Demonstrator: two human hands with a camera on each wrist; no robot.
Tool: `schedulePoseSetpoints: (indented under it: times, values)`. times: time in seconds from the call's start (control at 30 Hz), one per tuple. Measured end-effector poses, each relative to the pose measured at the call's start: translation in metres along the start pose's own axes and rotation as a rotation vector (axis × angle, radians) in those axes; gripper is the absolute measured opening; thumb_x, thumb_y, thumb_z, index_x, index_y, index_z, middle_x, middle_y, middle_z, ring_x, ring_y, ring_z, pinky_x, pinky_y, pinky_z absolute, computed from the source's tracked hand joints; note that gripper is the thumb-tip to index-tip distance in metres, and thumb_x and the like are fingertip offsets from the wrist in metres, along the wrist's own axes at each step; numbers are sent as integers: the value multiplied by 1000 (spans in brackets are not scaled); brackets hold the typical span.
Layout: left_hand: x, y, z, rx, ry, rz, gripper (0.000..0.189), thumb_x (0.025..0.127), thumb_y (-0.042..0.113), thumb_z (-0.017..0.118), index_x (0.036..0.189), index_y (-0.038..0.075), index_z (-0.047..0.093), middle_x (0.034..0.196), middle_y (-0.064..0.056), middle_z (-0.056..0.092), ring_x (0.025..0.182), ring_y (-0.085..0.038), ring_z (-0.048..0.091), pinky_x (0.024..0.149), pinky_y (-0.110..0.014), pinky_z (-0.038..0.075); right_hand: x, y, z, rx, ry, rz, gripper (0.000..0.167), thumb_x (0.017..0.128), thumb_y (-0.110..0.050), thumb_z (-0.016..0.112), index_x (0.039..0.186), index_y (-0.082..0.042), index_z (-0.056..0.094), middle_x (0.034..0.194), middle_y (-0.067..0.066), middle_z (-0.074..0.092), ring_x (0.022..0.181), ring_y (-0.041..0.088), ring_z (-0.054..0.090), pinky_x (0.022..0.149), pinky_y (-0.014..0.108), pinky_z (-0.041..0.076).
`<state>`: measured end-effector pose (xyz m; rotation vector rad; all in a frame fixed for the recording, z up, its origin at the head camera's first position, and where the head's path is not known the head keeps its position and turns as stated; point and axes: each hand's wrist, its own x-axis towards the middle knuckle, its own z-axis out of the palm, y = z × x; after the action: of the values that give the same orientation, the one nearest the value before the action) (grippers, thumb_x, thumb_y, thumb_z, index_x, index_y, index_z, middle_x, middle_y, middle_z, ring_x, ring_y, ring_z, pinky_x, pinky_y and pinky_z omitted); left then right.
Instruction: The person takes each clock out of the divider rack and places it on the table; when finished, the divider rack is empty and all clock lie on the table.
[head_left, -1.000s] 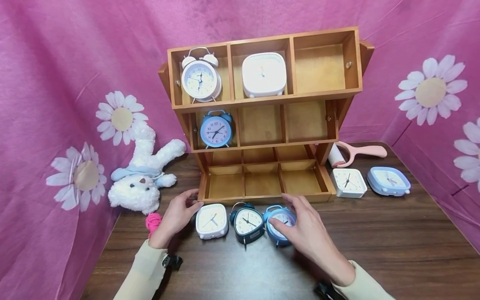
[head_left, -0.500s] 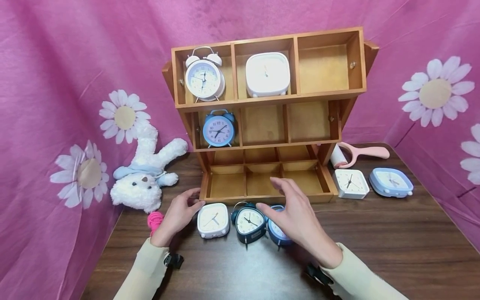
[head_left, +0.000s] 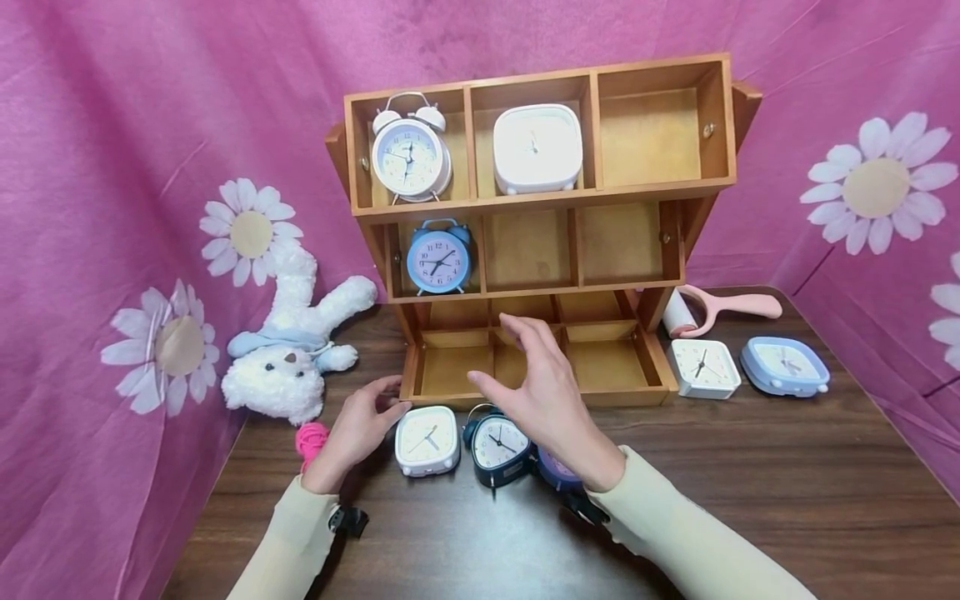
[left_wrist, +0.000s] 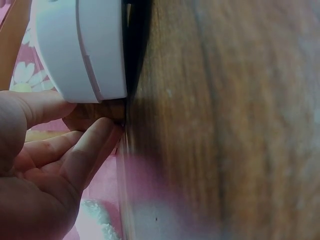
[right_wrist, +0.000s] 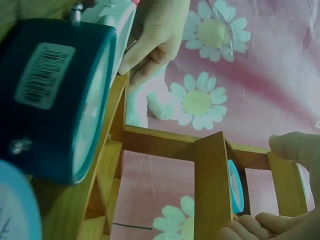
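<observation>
My left hand [head_left: 362,432] holds the front left corner of the wooden three-tier shelf [head_left: 622,398] between thumb and fingers, right beside a white square alarm clock [head_left: 426,440]. That clock's side [left_wrist: 82,50] shows close above the thumb in the left wrist view. Over the lower tier hovers my right hand [head_left: 543,396], thumb and fingers spread, holding nothing. Below it stands a dark green triangular alarm clock [head_left: 501,447], and its barcoded back [right_wrist: 47,75] faces the right wrist camera. A blue alarm clock [head_left: 555,472] is mostly hidden under my right wrist.
White [head_left: 408,158], white square [head_left: 537,148] and blue [head_left: 439,261] clocks stand on the upper tiers. At right lie a white clock [head_left: 703,367], a blue clock [head_left: 784,366] and a pink lint roller [head_left: 731,305]. A white teddy bear [head_left: 277,383] and pink yarn [head_left: 310,442] are at left.
My right hand has left the blue alarm clock in front and moved left and up, over the shelf's lower tier. The left hand stays at the corner; the view shifts slightly.
</observation>
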<state>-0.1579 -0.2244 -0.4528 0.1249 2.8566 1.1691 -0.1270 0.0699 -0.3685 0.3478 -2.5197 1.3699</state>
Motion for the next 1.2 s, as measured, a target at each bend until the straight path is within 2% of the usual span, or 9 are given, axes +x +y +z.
schedulePoseSetpoints:
  times: [0.27,0.5,0.73,1.03,1.2]
  values:
    - [-1,1,-1,17,-4,-10,48,107,17,76,150,-1,66,125,-21,82,113,-31,80,98,-50,63,20,-11,17,42,10,-12,84,95,-37,91,164,-10,52,161,8,55,146,31,59,123,55,51]
    - [1,0,0,12,3,9,46,107,16,76,149,-3,67,125,-23,81,113,-32,80,98,-52,63,41,-23,33,89,73,-33,85,96,-36,90,165,-9,49,162,10,53,147,32,57,125,54,50]
    - [1,0,0,11,-7,-20,48,107,17,76,151,-1,66,129,-21,81,114,-32,79,97,-50,64,56,-35,47,102,195,-42,89,93,-32,92,165,-4,47,160,16,53,148,34,58,129,51,48]
    - [2,-1,0,4,-4,-25,49,107,17,76,151,0,65,130,-21,80,117,-33,78,100,-52,63,72,-50,76,198,336,11,93,93,-31,92,167,-2,43,160,17,48,147,34,58,129,50,48]
    - [2,-2,-1,-3,-12,-22,49,107,17,76,152,-1,65,130,-21,80,117,-32,79,100,-51,63,79,-56,84,170,384,25,96,92,-31,92,167,-1,41,161,18,47,145,33,59,127,47,51]
